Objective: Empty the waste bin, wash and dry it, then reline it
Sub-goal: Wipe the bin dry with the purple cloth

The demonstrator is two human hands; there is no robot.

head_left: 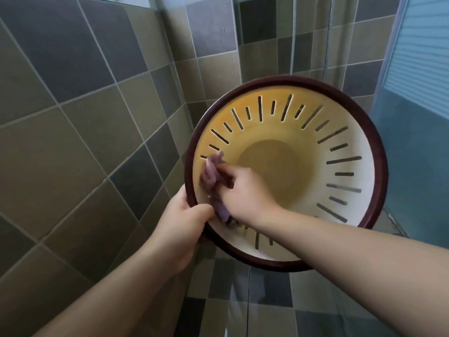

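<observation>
A round waste bin [345, 152] fills the centre right of the frame, held up and tilted so its mouth faces the viewer, against a tiled bathroom wall [80, 98]. It is empty and unlined, so emptying looks done; this seems to be the wiping stage, with relining still to come. The left hand [187, 222] grips the dark brown rim at lower left. The right hand [245, 188] reaches inside, clutching a crumpled purple cloth [213, 176] against the inner wall. The bin is cream inside, with long and short slots around its sides and a plain base.
</observation>
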